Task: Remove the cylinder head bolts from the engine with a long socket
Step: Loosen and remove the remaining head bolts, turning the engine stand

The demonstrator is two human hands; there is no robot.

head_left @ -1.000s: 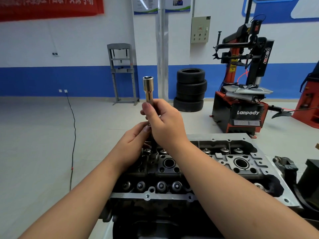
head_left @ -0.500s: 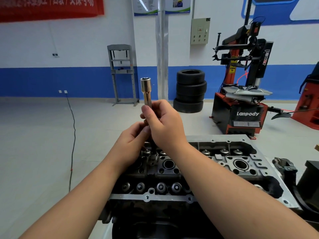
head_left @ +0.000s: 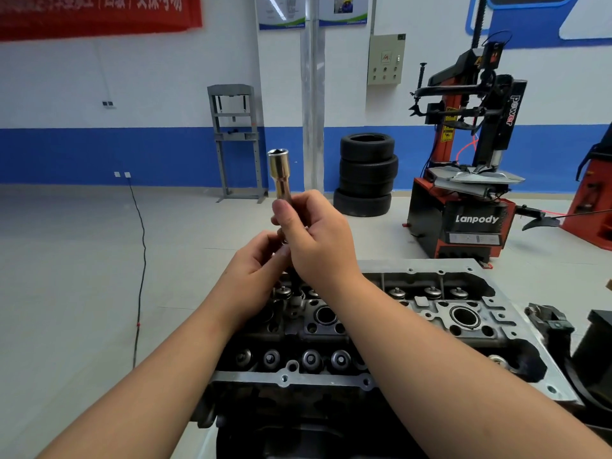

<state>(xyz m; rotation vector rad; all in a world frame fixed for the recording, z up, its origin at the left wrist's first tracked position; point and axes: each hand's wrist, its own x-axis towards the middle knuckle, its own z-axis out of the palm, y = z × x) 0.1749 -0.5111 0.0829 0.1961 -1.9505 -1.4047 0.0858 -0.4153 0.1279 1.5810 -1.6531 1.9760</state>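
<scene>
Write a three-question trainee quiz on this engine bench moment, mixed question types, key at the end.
1. True or false: the long socket is seated on a bolt in the cylinder head.
2. Which hand grips the socket's lower part? A) left hand B) right hand
3. Fill in: behind the hands, against the wall, stands a stack of ____.

Key: 1 false, it is held above the head, open end up; 2 B; 3 tyres.
</scene>
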